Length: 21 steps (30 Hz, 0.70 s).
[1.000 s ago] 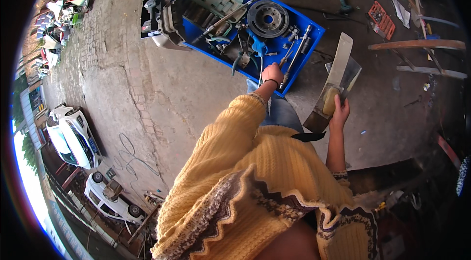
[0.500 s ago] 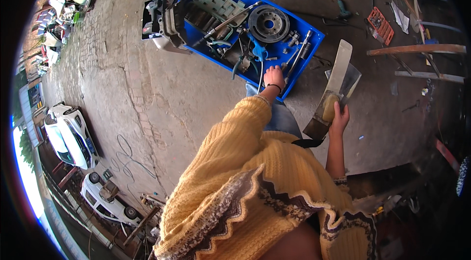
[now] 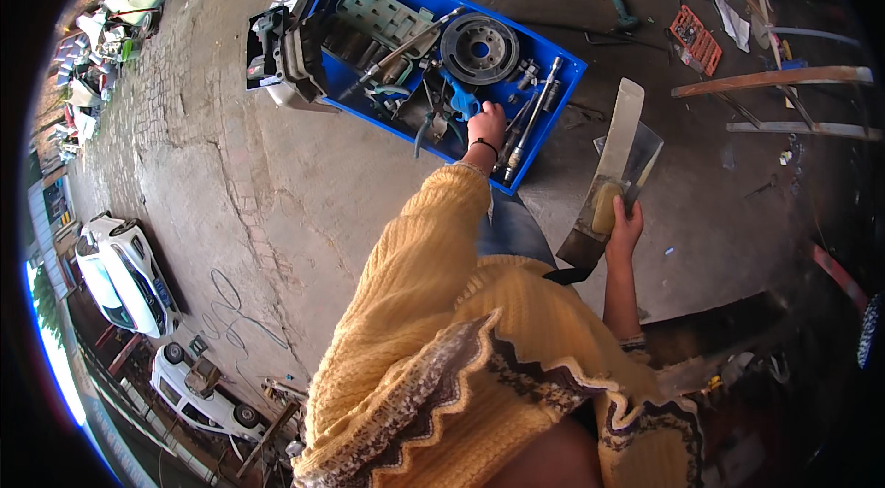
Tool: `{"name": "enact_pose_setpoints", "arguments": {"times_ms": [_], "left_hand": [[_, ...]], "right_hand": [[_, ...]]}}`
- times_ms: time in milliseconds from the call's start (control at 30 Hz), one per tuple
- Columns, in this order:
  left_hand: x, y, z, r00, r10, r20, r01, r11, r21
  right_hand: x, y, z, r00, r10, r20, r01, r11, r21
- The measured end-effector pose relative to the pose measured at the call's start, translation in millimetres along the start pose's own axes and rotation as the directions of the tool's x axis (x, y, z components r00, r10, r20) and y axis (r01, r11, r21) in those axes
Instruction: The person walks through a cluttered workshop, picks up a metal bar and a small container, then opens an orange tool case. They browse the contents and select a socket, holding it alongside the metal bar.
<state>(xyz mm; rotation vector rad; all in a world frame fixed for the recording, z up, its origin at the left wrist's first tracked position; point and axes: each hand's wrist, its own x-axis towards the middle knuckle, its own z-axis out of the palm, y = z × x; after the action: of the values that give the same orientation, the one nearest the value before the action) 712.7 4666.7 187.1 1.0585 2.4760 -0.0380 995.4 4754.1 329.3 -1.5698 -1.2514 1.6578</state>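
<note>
My left hand reaches into a blue tray of tools. Its fingers are curled down beside a blue tool that looks like an air blow gun, and the hand hides what lies under them. My right hand is closed on a long, pale, slightly curved strip with a dark lower end. A tan block sits against the strip by my thumb, and a clear-looking flat sheet shows behind it.
The tray also holds a grooved metal pulley, ratchet-like bars, pliers and a green socket case. A power tool in a box stands left. On the floor are an orange rack, a green drill and metal frames.
My left hand has moved farther into the tray, closer to the blue tool. The whole view has shifted, so the tray sits more to the left. My right hand keeps its hold.
</note>
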Motion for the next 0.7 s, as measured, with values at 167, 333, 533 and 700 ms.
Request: {"name": "enact_pose_setpoints", "arguments": {"times_ms": [167, 333, 533, 700], "left_hand": [[3, 1, -1, 0.992, -0.075, 0.100, 0.079, 0.996, -0.035], [-19, 3, -31, 0.978, -0.201, 0.063, 0.210, 0.915, -0.345], [-87, 34, -71, 0.922, 0.104, 0.374, 0.376, -0.006, -0.926], [-113, 89, -94, 0.868, 0.239, 0.435, 0.454, -0.032, -0.890]], "right_hand": [[2, 0, -9, 1.000, 0.006, -0.004, -0.006, 1.000, 0.001], [17, 1, -10, 1.000, -0.021, -0.014, 0.022, 0.998, 0.065], [38, 2, 10, 0.996, -0.034, 0.086, 0.024, 0.992, 0.123], [41, 4, 37, 0.985, -0.137, 0.105, 0.128, 0.988, 0.090]]}}
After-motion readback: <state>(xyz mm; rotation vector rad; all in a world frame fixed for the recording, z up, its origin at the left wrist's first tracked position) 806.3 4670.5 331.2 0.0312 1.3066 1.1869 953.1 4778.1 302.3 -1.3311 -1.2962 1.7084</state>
